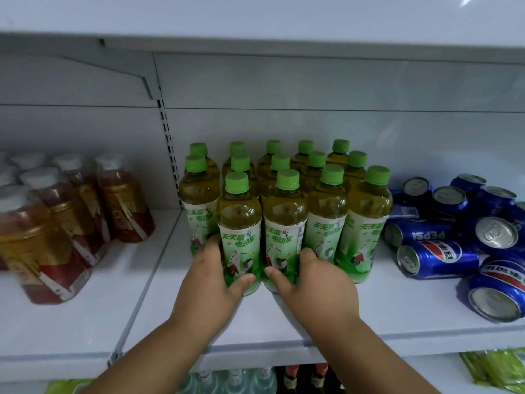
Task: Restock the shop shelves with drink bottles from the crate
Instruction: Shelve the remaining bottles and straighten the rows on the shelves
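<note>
Reaching onto the white shelf (326, 317), the left hand (211, 275) wraps the lower part of one green tea bottle (239, 228), thumb across its front and fingers round its left side, while the right hand (315, 280) grips the neighbouring green tea bottle (285, 223) in the same way, thumb on the label and fingers curled behind its right side. Both bottles stand upright on the shelf, touching each other, at the front of a block of green-capped tea bottles (326, 194) that fills the middle of the shelf in several rows back to the rear panel. Just beside this block on the right lies a heap of blue Pepsi cans (437, 258) (some upright, most tipped on their sides). Well apart on the left, past the shelf joint, stand amber tea bottles with white caps (76, 200). Below the shelf edge, tops of clear bottles (235, 376) and darker bottles show on a lower shelf, too blurred to name.
</note>
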{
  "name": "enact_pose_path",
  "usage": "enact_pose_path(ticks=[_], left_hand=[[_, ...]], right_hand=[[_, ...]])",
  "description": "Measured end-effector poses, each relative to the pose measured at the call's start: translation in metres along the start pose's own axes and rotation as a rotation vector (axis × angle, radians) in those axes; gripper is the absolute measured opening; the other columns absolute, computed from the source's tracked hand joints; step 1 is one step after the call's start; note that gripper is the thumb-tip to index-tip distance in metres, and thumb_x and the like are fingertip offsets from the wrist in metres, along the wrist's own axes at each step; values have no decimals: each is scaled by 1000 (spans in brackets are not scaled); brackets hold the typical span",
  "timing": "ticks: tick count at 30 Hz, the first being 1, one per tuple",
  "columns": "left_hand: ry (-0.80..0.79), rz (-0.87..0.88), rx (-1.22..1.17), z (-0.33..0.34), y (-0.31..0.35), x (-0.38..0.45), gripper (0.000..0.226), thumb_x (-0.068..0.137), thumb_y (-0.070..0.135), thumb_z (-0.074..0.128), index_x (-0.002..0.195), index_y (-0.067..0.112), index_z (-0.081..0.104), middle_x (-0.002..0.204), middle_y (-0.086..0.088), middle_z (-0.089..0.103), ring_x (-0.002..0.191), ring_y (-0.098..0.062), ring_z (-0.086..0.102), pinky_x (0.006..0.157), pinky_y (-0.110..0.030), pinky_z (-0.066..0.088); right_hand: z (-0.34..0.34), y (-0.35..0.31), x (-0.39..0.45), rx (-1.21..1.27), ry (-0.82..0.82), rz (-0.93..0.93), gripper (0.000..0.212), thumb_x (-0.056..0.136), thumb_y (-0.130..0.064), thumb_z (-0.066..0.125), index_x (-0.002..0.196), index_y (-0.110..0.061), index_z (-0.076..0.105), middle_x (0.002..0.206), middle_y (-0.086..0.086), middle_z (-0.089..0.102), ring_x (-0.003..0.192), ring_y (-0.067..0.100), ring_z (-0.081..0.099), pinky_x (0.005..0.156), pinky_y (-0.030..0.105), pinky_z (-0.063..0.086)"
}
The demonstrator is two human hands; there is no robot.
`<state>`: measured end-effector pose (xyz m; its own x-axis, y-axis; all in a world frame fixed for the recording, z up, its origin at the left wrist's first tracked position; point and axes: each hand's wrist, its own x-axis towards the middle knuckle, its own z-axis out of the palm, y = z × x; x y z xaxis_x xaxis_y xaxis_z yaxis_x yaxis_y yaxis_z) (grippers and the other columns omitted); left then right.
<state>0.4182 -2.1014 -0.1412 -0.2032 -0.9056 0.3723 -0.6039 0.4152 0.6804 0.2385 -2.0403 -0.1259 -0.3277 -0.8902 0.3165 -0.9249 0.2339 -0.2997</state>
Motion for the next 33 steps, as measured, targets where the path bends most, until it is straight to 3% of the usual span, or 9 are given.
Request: enact_pose_path(ticks=[6, 11, 33], left_hand=[[18, -3, 15, 0, 0, 2, 71, 73, 38, 86, 130, 40, 42, 119, 15, 55, 107, -12, 60, 83, -29, 49], [28, -24, 38, -1, 2, 1, 71, 72, 42, 86, 128, 40, 43, 121, 12, 60, 106, -16, 63, 82, -37, 56], [18, 4, 12, -2, -1, -3, 77, 73, 38, 86, 136, 38, 42, 129, 8, 58, 112, -17, 61, 87, -38, 56]], right_hand=[[2, -1, 1, 14, 37, 9, 53, 82, -83, 39, 84, -29, 38, 59, -11, 39, 53, 18, 44, 40, 26, 20], [3, 0, 1, 39, 49, 10, 52, 82, -82, 42, 82, -30, 39, 60, -10, 42, 54, 18, 45, 40, 26, 20], [1, 2, 4, 35, -11, 6, 57, 83, -82, 44, 86, -25, 41, 63, -10, 43, 60, 20, 48, 43, 28, 26]])
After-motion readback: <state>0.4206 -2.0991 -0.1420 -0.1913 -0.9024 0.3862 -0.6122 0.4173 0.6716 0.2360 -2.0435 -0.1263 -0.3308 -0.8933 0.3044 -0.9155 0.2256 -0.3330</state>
